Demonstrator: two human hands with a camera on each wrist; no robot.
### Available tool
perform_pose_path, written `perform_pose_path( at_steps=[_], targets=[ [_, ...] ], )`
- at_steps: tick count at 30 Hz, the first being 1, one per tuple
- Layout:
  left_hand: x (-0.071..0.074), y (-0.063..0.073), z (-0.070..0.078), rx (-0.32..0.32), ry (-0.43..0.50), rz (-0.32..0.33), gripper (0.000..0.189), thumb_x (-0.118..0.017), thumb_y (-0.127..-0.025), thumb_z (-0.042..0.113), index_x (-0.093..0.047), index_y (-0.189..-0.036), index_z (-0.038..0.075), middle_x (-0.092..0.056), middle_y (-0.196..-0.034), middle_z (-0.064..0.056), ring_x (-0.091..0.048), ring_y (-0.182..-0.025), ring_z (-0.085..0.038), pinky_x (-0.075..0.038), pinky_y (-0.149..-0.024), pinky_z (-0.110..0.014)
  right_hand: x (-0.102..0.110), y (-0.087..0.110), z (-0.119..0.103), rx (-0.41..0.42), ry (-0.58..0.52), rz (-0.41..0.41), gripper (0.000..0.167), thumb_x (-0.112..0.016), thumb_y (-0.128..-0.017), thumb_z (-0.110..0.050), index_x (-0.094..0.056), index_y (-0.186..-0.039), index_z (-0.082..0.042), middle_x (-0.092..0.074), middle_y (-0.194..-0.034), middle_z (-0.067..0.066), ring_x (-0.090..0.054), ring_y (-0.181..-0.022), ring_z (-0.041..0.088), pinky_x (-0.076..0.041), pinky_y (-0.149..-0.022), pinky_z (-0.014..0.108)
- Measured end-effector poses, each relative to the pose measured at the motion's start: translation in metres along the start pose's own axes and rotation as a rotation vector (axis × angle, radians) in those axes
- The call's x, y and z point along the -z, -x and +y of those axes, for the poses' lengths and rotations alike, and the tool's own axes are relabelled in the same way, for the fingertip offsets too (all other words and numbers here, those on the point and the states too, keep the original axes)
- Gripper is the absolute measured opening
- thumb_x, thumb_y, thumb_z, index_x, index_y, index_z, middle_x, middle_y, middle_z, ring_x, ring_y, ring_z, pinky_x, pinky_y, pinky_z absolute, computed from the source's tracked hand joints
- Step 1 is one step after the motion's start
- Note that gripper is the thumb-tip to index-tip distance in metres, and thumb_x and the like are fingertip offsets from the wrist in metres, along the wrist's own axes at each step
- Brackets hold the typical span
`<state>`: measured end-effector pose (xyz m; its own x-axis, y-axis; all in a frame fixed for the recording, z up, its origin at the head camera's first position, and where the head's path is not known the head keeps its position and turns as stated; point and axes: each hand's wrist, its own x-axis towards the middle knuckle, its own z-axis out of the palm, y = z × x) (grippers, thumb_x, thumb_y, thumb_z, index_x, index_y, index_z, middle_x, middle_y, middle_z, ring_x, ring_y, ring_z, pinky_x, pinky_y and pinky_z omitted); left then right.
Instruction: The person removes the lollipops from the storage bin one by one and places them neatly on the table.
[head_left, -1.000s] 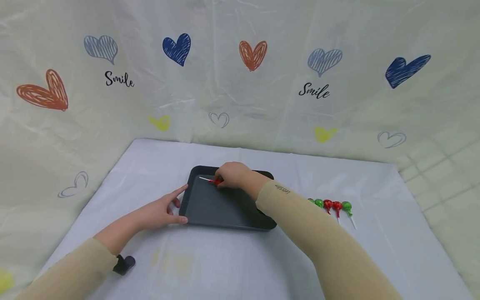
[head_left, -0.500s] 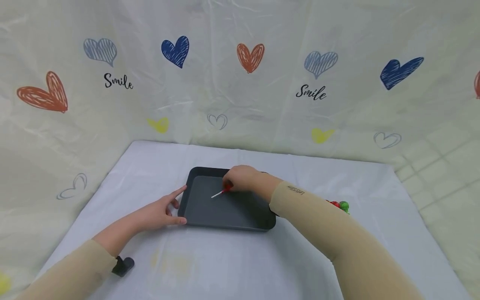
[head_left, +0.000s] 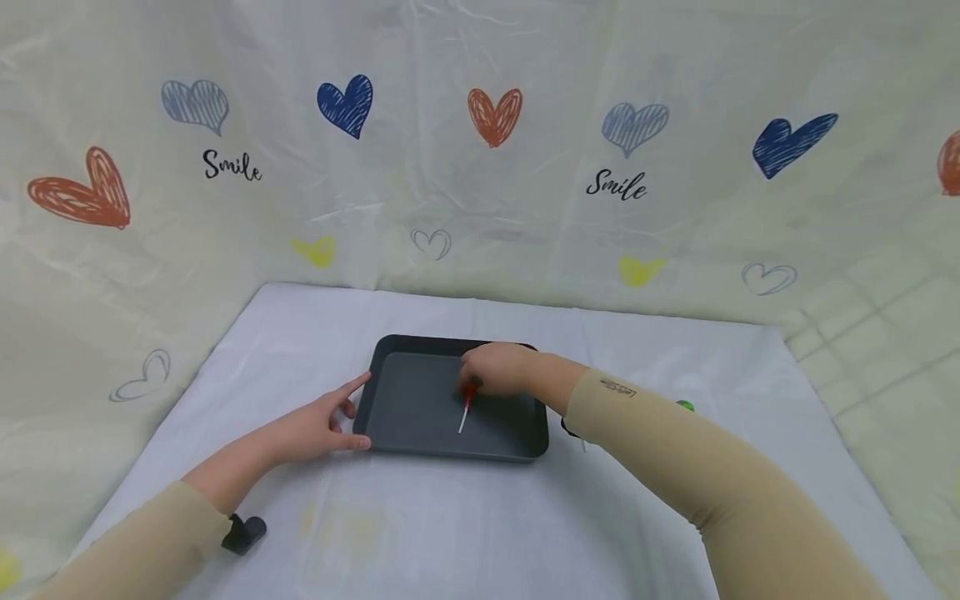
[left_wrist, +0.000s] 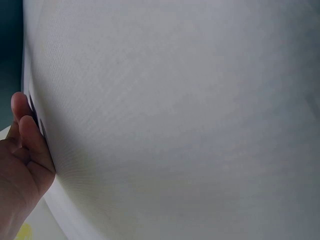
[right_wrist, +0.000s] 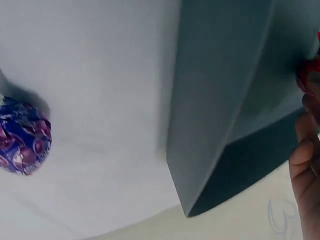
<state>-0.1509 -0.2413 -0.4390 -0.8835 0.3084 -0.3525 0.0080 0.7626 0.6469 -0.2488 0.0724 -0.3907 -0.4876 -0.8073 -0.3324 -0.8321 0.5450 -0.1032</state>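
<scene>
A dark grey baking tray [head_left: 420,417] lies on the white-covered table. Inside it, my right hand [head_left: 497,368] pinches a red-wrapped lollipop [head_left: 468,395], whose white stick points toward the table's front. In the right wrist view, the fingertips hold the lollipop's red head [right_wrist: 304,79] low over the tray floor. My left hand [head_left: 315,427] rests at the tray's left side, thumb near the front corner and index finger stretched along the rim. The left wrist view shows that hand [left_wrist: 27,165] at the edge of the picture, its fingertips by the tray.
Beyond the right forearm a bit of a green lollipop [head_left: 686,405] shows on the table. A lollipop in a blue and purple wrapper [right_wrist: 24,137] lies right of the tray. Behind the table hangs a pale curtain [head_left: 465,192] printed with hearts.
My right hand has moved right within the tray, and the red lollipop's stick has swung from leftward to frontward. The forearm now covers most lollipops at the right. My left hand stays at the tray.
</scene>
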Motion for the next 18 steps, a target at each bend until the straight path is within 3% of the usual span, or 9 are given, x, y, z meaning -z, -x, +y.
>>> perform_pose_path(
  at_steps=[6, 13, 18],
  targets=[
    [0.001, 0.002, 0.002, 0.007, 0.009, -0.002, 0.111, -0.083, -0.075, 0.051, -0.015, -0.160, 0.029, -0.050, -0.119, -0.006, -0.052, -0.083, -0.019, -0.042, -0.070, -0.035, 0.011, 0.007, 0.006, -0.026, -0.090, 0.052, 0.035, -0.073, -0.089, -0.010, -0.073, -0.121, -0.024, -0.064, -0.112, -0.004, -0.059, -0.103, 0.012, -0.046, -0.095, 0.030],
    [0.000, 0.000, -0.001, 0.010, 0.007, 0.000, 0.111, -0.083, -0.074, 0.052, -0.015, -0.160, 0.031, -0.050, -0.119, -0.005, -0.052, -0.083, -0.019, -0.043, -0.070, -0.035, 0.016, 0.011, 0.012, -0.122, -0.185, 0.030, 0.035, -0.074, -0.091, -0.020, -0.071, -0.125, -0.025, -0.065, -0.124, -0.006, -0.057, -0.117, 0.013, -0.042, -0.102, 0.033],
    [-0.001, -0.001, -0.002, 0.020, 0.000, 0.003, 0.112, -0.083, -0.073, 0.054, -0.015, -0.159, 0.032, -0.050, -0.119, -0.004, -0.052, -0.083, -0.019, -0.043, -0.070, -0.035, 0.014, 0.012, 0.014, -0.177, -0.227, 0.019, 0.034, -0.074, -0.091, -0.027, -0.070, -0.125, -0.026, -0.065, -0.125, -0.007, -0.057, -0.116, 0.012, -0.043, -0.101, 0.033]
  ],
)
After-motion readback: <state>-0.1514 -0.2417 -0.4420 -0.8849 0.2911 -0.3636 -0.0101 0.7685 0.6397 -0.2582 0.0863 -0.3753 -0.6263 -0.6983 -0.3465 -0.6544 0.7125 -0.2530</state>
